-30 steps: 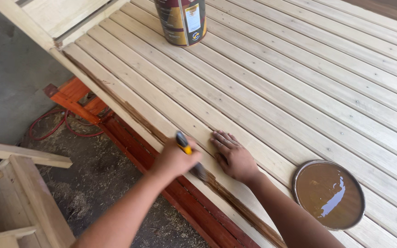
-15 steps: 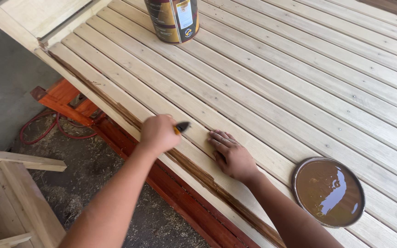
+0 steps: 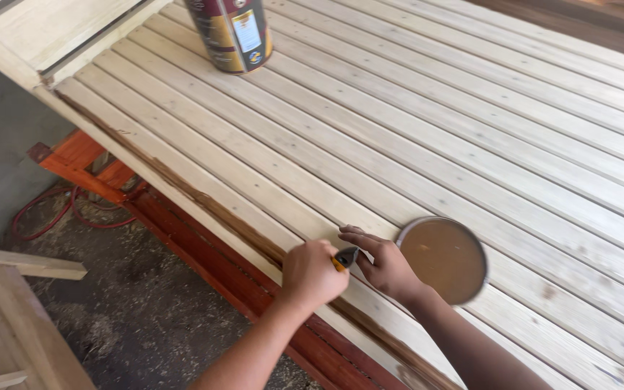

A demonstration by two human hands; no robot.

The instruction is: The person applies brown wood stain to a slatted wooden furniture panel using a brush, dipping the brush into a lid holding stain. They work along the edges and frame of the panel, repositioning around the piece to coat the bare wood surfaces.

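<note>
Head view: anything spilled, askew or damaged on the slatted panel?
Nothing spilled. The can stands upright on the slats, and its lid lies flat beside the right hand. The dark brown streak along the panel's near edge is uneven and patchy. The left hand holds a brush there.

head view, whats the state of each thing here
left hand: fist shut on brush
brush: dark tip on the panel edge
right hand: fingers spread flat on slats
lid: off, lying on slats
can: upright, top out of frame
slatted panel: bare, only edge stained
</note>
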